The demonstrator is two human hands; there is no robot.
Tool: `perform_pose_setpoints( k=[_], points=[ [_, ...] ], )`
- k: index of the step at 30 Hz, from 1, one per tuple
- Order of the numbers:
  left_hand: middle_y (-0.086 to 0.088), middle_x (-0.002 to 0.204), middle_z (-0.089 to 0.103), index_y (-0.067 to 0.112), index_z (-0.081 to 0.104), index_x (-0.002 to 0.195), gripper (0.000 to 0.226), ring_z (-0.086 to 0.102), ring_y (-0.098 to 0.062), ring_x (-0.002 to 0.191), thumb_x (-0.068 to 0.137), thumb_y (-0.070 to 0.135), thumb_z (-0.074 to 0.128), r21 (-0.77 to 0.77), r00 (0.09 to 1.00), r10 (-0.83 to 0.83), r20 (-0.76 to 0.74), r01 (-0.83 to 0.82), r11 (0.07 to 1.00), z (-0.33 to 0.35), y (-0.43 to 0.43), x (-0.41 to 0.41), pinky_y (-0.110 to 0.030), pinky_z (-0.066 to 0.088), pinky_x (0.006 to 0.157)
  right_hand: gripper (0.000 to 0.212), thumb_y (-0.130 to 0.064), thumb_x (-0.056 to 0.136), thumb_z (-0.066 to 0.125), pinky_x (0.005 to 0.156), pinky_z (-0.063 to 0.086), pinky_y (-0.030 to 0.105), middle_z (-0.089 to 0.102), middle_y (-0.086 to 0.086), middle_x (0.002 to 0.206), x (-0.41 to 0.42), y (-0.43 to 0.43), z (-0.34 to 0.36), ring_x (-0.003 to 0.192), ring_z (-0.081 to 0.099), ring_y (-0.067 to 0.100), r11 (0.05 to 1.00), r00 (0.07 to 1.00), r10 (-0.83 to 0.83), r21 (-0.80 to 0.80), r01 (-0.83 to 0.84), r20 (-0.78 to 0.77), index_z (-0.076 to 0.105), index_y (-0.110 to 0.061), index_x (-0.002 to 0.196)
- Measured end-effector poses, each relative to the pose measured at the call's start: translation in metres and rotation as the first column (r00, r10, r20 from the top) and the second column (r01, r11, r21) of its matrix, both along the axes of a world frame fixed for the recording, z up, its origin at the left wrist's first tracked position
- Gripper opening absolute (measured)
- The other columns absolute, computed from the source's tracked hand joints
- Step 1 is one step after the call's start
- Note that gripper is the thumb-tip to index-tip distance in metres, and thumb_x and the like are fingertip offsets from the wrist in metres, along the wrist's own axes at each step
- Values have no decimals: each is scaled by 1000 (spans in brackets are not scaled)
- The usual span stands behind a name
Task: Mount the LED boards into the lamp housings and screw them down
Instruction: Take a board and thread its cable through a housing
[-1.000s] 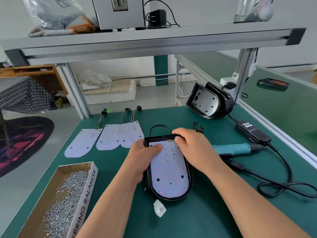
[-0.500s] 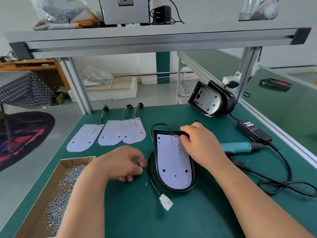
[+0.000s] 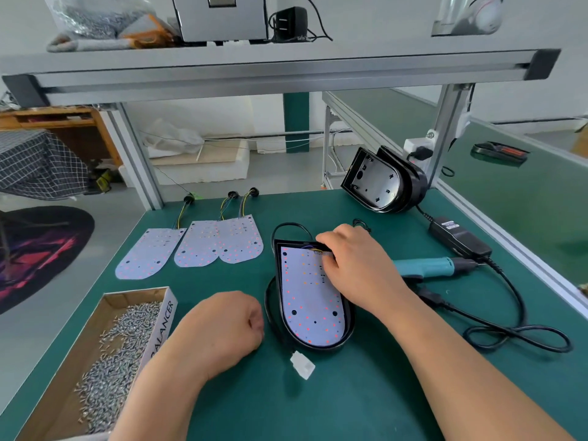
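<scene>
Hidden: left hand (image 3: 222, 326) rests on the green bench (image 3: 350, 409) just left of the lamp housing (image 3: 349, 332), fingers curled under. Cannot tell if it holds anything.
Unclear: right hand (image 3: 359, 265) covers the top right corner of the LED board (image 3: 310, 297), fingertips bent down by the wires. Pinching or pressing, cannot tell.
Cut off: screw box (image 3: 162, 326) runs off the lower left edge.
Board look: pale, round-ended, red and orange dots, lying inside the black housing at bench centre.
Counts: three spare boards (image 3: 199, 246) at rear left, two overlapping; one teal screwdriver (image 3: 426, 267); empty housings (image 3: 381, 183) at rear right, number unclear.
</scene>
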State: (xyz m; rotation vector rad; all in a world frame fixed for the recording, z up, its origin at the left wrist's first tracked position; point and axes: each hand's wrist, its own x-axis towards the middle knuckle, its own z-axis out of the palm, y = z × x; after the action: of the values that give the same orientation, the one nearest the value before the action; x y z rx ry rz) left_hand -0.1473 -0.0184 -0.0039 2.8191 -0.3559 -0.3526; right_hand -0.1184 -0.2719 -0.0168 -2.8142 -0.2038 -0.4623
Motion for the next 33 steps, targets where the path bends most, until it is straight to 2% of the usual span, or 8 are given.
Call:
perform_pose_setpoints(
  k=[6,10,14,21,25,27,30,33],
  points=[
    [25,89,66,48,67,107,25,63,-1,75,88,32,71,-205,1000,-29,-5,28,978,-4,8,-5,-24,50,67,50,-11,103,49,108,36,32,57,5,142,1,3,-9,127,48,32,993,993,116,-22,-115,4,53,-16,153],
    [26,89,68,47,71,100,21,63,1,78,89,29,76,-269,1000,-25,12,27,963,-9,9,-1,-29,54,73,51,-14,107,44,107,43,37,54,4,145,1,5,-11,130,48,28,990,989,137,16,-137,-48,44,-18,158],
    [23,89,69,47,66,98,26,62,3,65,87,28,79,-323,1000,-6,9,9,946,-12,10,3,-31,56,69,51,-17,108,42,101,47,39,54,4,141,0,5,-10,127,49,27,992,991,122,-4,-122,-45,44,-19,158],
    [32,96,64,53,67,95,29,62,6,76,89,28,78,-282,999,-20,30,28,959,-12,6,3,-32,56,74,49,-17,108,41,100,46,37,52,6,137,-1,8,-11,123,47,28,992,990,110,-58,-115,-87,42,-17,157],
    [19,95,65,37,67,89,11,62,0,87,94,29,73,-179,997,-51,62,61,982,-13,4,4,-32,53,83,44,-17,108,40,100,48,41,53,7,131,-4,9,-11,120,46,28,988,982,137,-57,-146,-132,44,-16,152],
    [18,92,66,35,63,89,12,61,-3,86,98,29,68,-157,996,-45,79,57,986,-16,6,4,-33,53,82,40,-16,107,40,96,49,42,56,7,124,-4,13,-11,115,47,28,986,985,125,-95,-136,-119,47,-16,146],
    [9,74,71,39,61,91,19,61,-8,63,104,25,62,-418,994,87,71,-49,907,-14,11,5,-36,54,66,38,-15,104,41,93,47,41,62,2,119,-4,11,-12,109,48,28,978,991,100,-172,-115,-91,51,-17,140],
    [-4,68,72,35,67,84,32,63,-12,57,102,10,67,-714,970,207,123,-58,698,-7,8,7,-26,56,60,35,-18,105,44,100,42,41,63,3,125,0,6,-6,115,48,30,990,989,106,-85,-115,-104,55,-14,138]
  ],
)
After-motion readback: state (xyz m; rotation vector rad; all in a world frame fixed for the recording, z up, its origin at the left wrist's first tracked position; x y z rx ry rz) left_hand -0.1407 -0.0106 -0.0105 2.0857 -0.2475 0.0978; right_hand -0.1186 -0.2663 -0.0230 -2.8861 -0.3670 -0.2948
